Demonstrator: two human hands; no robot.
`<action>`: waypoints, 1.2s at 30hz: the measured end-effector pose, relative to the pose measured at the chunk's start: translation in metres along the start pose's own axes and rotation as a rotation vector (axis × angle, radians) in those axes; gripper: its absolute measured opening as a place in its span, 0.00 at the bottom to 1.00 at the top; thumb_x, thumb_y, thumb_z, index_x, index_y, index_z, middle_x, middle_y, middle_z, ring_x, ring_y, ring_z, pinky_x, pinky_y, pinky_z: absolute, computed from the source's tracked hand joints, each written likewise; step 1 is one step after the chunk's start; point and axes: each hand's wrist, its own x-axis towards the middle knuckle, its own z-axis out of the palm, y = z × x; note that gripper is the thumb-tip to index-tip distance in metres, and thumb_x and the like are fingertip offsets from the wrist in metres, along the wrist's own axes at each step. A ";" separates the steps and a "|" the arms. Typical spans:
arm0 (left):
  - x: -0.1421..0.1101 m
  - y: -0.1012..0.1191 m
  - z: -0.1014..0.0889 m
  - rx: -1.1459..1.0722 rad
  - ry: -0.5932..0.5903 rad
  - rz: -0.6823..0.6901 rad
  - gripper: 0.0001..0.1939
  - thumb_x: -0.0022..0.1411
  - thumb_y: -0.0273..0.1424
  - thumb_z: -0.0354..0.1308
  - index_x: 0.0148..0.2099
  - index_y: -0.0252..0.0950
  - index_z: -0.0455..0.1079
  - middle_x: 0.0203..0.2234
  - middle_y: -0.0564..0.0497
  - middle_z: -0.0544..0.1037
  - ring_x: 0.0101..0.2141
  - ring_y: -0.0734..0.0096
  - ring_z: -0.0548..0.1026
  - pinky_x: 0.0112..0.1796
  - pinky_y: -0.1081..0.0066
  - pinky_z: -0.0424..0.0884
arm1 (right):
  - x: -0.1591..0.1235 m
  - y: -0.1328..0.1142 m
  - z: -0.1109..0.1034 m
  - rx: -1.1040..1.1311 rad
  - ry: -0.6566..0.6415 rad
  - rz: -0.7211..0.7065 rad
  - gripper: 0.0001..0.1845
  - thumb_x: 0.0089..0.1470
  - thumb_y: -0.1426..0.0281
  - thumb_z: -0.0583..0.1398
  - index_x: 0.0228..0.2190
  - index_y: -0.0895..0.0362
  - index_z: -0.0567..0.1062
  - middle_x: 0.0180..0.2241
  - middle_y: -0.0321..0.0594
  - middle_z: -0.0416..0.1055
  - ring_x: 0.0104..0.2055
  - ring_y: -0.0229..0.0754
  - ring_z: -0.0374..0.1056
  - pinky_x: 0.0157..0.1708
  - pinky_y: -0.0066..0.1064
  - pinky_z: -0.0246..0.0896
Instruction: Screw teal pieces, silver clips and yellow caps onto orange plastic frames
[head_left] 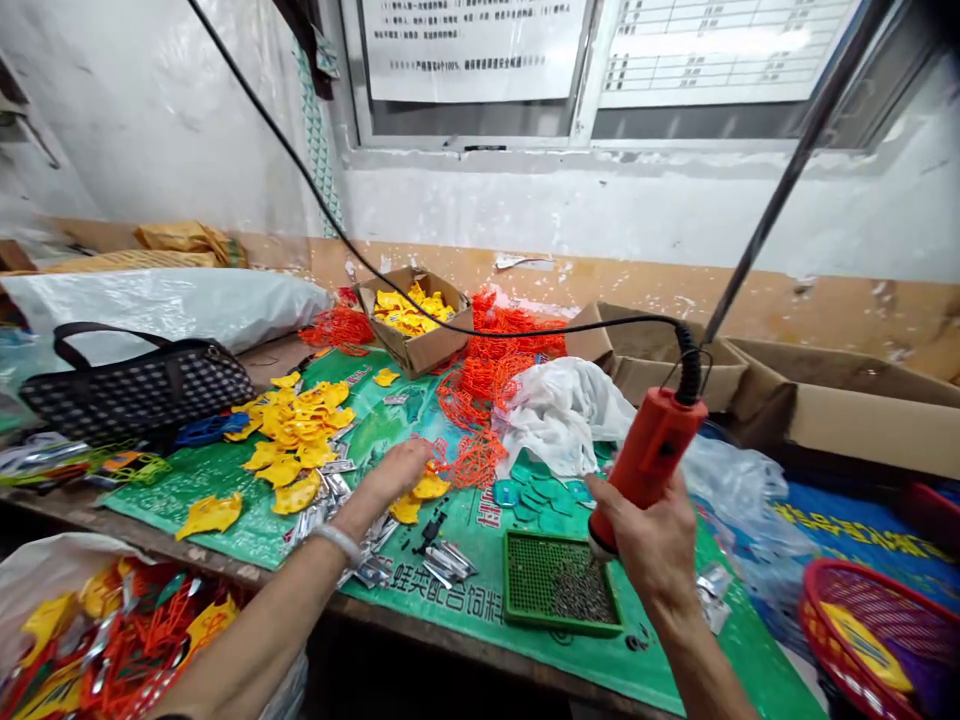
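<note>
My right hand (651, 542) is wrapped round an orange electric screwdriver (649, 452) held upright, its tip down in a green tray (525, 592) of small screws. A black cable (495, 330) runs from the tool's top up to the left. My left hand (396, 470) reaches forward with fingers curled over yellow plastic pieces (420, 492) lying on the green mat (225, 480); what it grips, if anything, is hidden. Silver metal clips (442, 562) lie just in front of it.
More yellow pieces (300, 425) lie at left, orange plastic frames (487, 375) and a cardboard box (416, 318) behind. A white bag (559, 410), teal pieces (536, 490), a checked handbag (139, 385), open cartons (825, 400) and a red basket (877, 625) surround the mat.
</note>
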 end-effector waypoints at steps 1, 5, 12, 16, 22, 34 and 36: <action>-0.009 -0.001 -0.001 -0.027 0.034 -0.042 0.15 0.65 0.35 0.56 0.52 0.35 0.68 0.48 0.45 0.73 0.44 0.62 0.74 0.44 0.56 0.73 | -0.003 0.001 -0.001 -0.126 0.138 -0.164 0.31 0.43 0.60 0.66 0.47 0.60 0.68 0.43 0.50 0.68 0.46 0.56 0.65 0.43 0.50 0.63; -0.040 -0.001 -0.016 -0.167 0.231 -0.167 0.12 0.66 0.30 0.50 0.46 0.35 0.72 0.47 0.41 0.74 0.49 0.56 0.72 0.50 0.58 0.66 | -0.017 0.009 0.016 -0.431 0.150 -0.656 0.31 0.51 0.67 0.63 0.54 0.56 0.60 0.52 0.53 0.60 0.56 0.56 0.57 0.54 0.52 0.54; -0.088 0.034 -0.030 -0.581 0.322 -0.210 0.20 0.66 0.42 0.46 0.40 0.34 0.74 0.31 0.49 0.80 0.35 0.62 0.77 0.37 0.67 0.72 | 0.006 0.049 0.097 -0.827 -0.683 -0.438 0.08 0.60 0.68 0.57 0.37 0.59 0.74 0.39 0.45 0.73 0.44 0.46 0.68 0.43 0.38 0.65; -0.120 0.059 -0.020 -1.569 0.153 -0.289 0.15 0.60 0.40 0.58 0.41 0.33 0.74 0.34 0.48 0.82 0.35 0.67 0.78 0.39 0.68 0.74 | 0.012 0.066 0.119 -0.938 -0.834 -0.372 0.14 0.60 0.64 0.58 0.44 0.59 0.72 0.44 0.42 0.71 0.43 0.42 0.70 0.43 0.40 0.69; -0.144 0.075 -0.003 -2.150 0.021 -0.371 0.10 0.54 0.27 0.66 0.40 0.32 0.74 0.38 0.44 0.82 0.33 0.65 0.80 0.36 0.67 0.76 | 0.006 0.069 0.122 -0.948 -0.831 -0.317 0.15 0.60 0.64 0.58 0.46 0.59 0.71 0.46 0.44 0.71 0.45 0.44 0.70 0.45 0.42 0.68; -0.138 0.080 0.025 -2.058 0.277 -0.466 0.10 0.52 0.32 0.67 0.35 0.31 0.75 0.29 0.47 0.82 0.29 0.67 0.79 0.37 0.67 0.74 | -0.064 -0.006 0.080 -0.270 -0.699 -0.181 0.14 0.61 0.68 0.49 0.42 0.59 0.70 0.34 0.43 0.72 0.34 0.41 0.71 0.34 0.32 0.66; -0.136 0.086 0.026 -1.993 0.392 -0.446 0.10 0.53 0.34 0.65 0.35 0.33 0.75 0.30 0.49 0.82 0.32 0.67 0.78 0.39 0.68 0.73 | -0.083 -0.018 0.070 -0.012 -0.774 0.009 0.18 0.61 0.61 0.49 0.46 0.58 0.67 0.26 0.35 0.68 0.21 0.37 0.66 0.21 0.29 0.62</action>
